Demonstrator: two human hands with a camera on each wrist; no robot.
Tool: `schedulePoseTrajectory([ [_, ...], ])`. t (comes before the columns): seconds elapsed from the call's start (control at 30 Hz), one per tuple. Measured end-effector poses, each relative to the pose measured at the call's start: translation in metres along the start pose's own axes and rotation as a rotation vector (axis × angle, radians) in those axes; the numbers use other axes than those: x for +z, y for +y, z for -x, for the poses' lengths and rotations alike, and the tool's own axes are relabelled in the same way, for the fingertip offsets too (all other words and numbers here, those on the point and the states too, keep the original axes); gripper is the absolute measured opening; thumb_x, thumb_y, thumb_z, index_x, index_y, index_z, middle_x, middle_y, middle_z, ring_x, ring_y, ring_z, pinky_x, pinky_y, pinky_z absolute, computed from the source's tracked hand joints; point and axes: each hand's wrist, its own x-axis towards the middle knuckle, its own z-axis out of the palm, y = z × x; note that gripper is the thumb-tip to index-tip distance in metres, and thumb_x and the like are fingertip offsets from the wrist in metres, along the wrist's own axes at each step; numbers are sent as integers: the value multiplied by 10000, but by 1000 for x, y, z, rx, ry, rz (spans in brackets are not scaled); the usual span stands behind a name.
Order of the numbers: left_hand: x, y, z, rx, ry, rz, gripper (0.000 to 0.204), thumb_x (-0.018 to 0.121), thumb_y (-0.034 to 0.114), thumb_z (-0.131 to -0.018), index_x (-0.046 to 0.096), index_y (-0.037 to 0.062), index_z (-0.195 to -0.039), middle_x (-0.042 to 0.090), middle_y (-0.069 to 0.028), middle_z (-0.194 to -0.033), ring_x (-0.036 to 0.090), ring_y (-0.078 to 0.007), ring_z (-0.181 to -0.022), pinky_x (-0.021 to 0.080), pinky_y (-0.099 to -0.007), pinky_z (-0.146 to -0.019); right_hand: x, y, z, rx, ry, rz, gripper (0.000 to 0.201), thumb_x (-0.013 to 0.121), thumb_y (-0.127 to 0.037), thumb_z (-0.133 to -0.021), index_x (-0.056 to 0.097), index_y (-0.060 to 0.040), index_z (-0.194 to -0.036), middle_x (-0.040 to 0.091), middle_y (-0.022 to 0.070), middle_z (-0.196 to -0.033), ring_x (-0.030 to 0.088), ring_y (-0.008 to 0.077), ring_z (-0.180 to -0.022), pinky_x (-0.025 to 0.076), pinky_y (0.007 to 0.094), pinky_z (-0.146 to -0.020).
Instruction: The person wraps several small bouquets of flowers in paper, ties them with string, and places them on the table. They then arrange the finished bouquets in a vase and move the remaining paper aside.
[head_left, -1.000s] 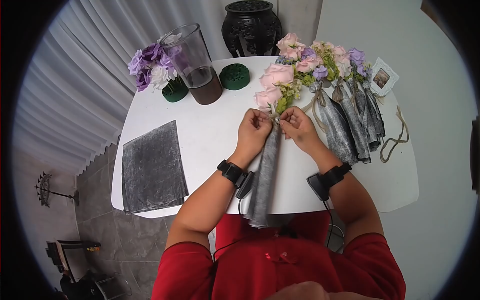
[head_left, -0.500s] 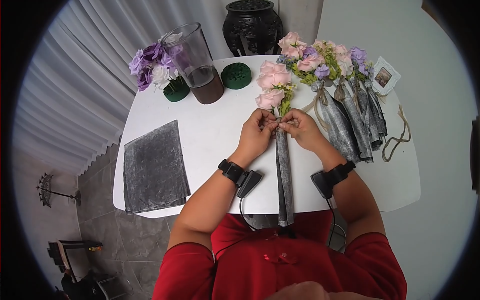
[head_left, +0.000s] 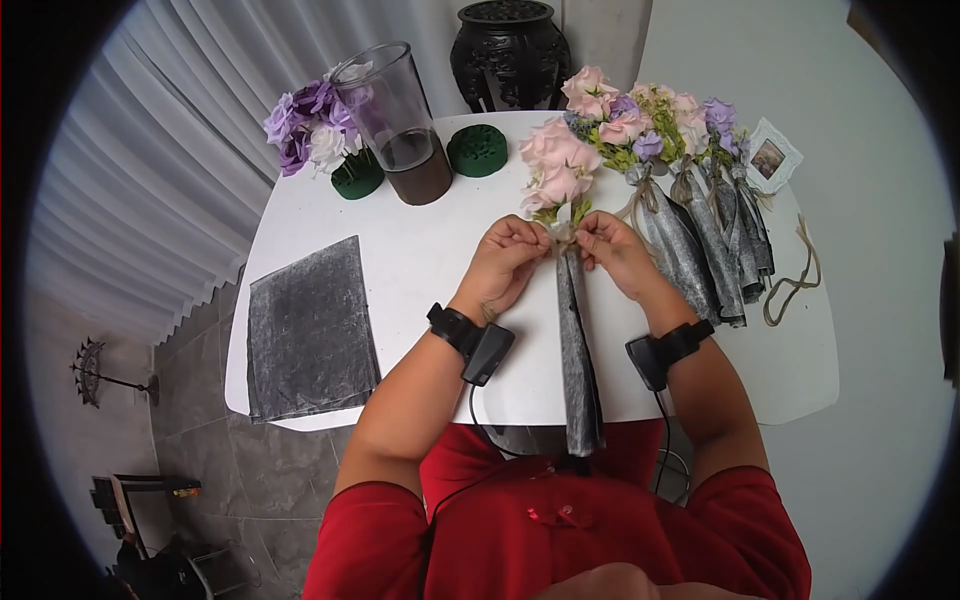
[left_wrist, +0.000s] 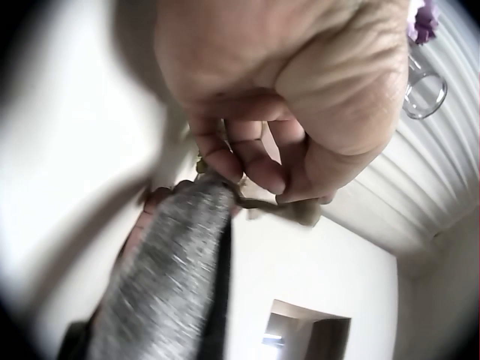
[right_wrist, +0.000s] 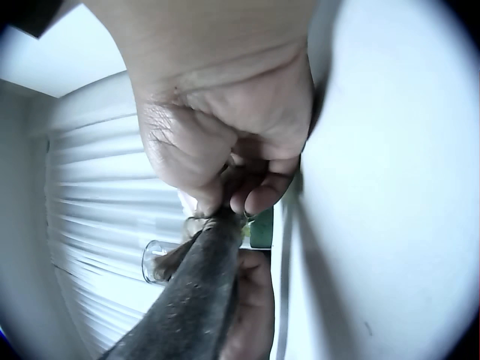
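Pink roses (head_left: 558,165) with green sprigs stick out of a long, narrow grey wrapper (head_left: 578,360), whose lower end reaches past the table's front edge. At the wrapper's neck, the left hand (head_left: 508,262) pinches a tan twine (left_wrist: 262,205) between thumb and curled fingers, just left of the stems. The right hand (head_left: 618,255) pinches at the same neck from the right, its fingertips close against the tied part; its grip on the twine is partly hidden. In the right wrist view the grey wrapper (right_wrist: 191,300) runs down from the right fingers.
Grey sheets (head_left: 310,330) lie at the left. Behind stand a glass vase (head_left: 418,170) of dark liquid, purple and white flowers (head_left: 325,145) and green foam (head_left: 478,150). Several wrapped bouquets (head_left: 680,240), a small frame (head_left: 772,158) and loose twine (head_left: 795,285) are at the right.
The wrapper's lower end has swung to the right, and the roses have shifted and turned. The hands, close together half a second ago, are slightly farther apart at the neck.
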Motion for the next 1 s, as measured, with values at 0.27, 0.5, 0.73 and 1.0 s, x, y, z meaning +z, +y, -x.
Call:
schedulePoseTrajectory([
  [0.27, 19, -9, 1, -152, 249, -750, 136, 548, 120, -921, 534, -6, -972, 575, -58, -894, 566, -110, -625, 500, -236, -586, 5, -6, 0, -52, 253, 12, 97, 583, -117, -893, 541, -34, -919, 544, -11, -723, 497, 55, -601, 401, 183, -537],
  [0.5, 22, -7, 3, -358, 80, -785, 269, 628, 260, -899, 579, 23, -1015, 587, 16, -815, 562, -56, -667, 484, -228, -591, 14, -2, 1, -176, 234, 21, 86, 588, -83, -883, 539, -22, -918, 557, -20, -754, 504, 38, -642, 403, 177, -564],
  [0.73, 24, 2, -2, -419, 249, -227, 248, 401, 164, -949, 516, -18, -1072, 589, -112, -810, 610, -215, -666, 550, -354, -681, 19, -21, 5, -121, 213, -88, 121, 582, -84, -884, 519, -29, -972, 636, 55, -877, 498, 50, -672, 400, 172, -551],
  [1.0, 28, 5, 3, -446, 210, -31, 286, 334, 233, -942, 476, 13, -1057, 426, -28, -658, 403, -121, -472, 404, -283, -435, 12, -5, 3, -179, 106, -136, 173, 590, -94, -888, 513, -24, -1026, 638, 69, -907, 493, 48, -663, 404, 167, -548],
])
